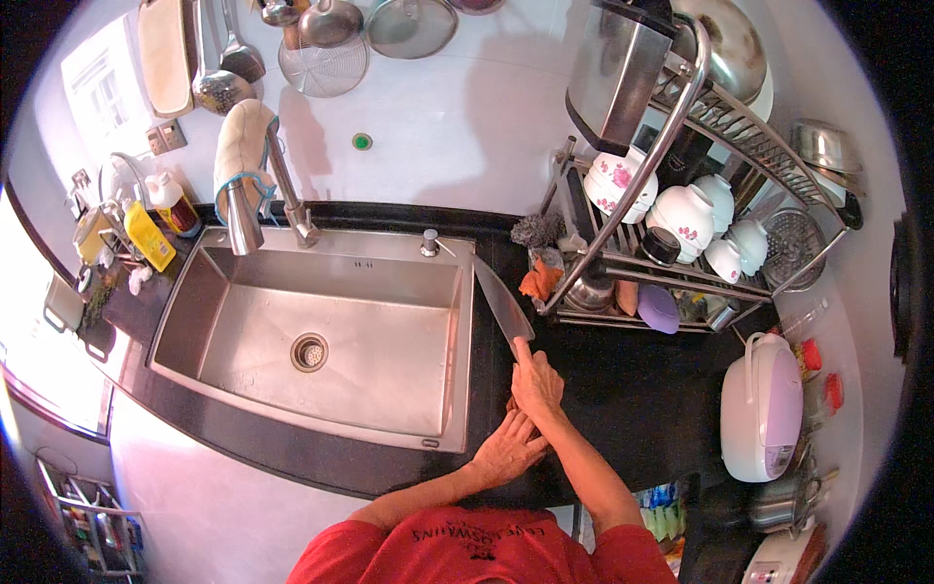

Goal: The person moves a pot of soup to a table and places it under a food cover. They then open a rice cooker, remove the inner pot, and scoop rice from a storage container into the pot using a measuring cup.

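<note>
A broad-bladed kitchen knife (503,304) lies along the sink's right rim, its blade angled toward the far left and its tip near the soap dispenser. My right hand (537,385) is closed at the near end of the blade, covering the handle, with a finger reaching onto the blade's heel. Close below, my left hand (506,452) meets the right wrist over the black counter (623,389). Its fingers are bent and pressed together, their tips partly hidden; what they hold, if anything, does not show.
Left of my hands is a steel sink (457,380) with a tap (297,219). A dish rack (642,263) holding several bowls stands at the back right, with an orange cloth (542,280) beside it. A rice cooker (762,407) sits farther right; bottles (149,237) stand at left.
</note>
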Available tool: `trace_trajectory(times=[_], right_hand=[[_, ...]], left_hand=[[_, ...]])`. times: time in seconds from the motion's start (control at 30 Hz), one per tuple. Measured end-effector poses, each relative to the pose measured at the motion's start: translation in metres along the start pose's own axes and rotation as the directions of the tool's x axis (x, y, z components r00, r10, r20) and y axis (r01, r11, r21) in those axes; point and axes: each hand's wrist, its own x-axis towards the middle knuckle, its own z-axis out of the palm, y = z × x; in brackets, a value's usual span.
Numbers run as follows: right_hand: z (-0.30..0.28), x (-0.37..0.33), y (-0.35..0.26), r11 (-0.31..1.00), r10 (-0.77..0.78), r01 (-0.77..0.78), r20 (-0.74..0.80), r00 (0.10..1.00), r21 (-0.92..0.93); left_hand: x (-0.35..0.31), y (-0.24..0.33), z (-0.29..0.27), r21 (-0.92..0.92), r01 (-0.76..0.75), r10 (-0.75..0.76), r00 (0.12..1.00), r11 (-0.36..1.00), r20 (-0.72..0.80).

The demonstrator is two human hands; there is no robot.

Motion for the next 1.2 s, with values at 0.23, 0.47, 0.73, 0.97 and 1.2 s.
trace_trajectory(times=[0.23,0.47,0.73,0.97,1.2], right_hand=[[0.039,0.029,0.001,0.992,-0.073,0.055,-0.167,0.983,-0.110],[0.049,0.039,0.003,0.989,-0.021,-0.019,-0.265,0.964,-0.148],[0.062,0.046,0.003,0.995,0.048,-0.075,-0.336,0.941,-0.067],[0.068,0.043,0.026,0.993,-0.046,-0.009,-0.470,0.882,-0.114],[-0.001,-0.039,0.063,0.970,-0.216,0.240,-0.585,0.782,-0.038]], left_hand=[[0.000,-0.003,0.000,-0.073,0.014,-0.005,0.992,0.997,0.129],[-0.004,-0.004,0.018,-0.041,0.044,-0.036,0.982,0.998,0.186],[-0.003,-0.004,0.022,-0.020,0.067,-0.064,0.992,0.998,0.112],[0.009,-0.004,0.030,0.056,0.083,-0.089,0.988,0.995,0.127],[0.020,0.002,0.038,0.020,0.067,-0.065,0.995,0.998,-0.069]])
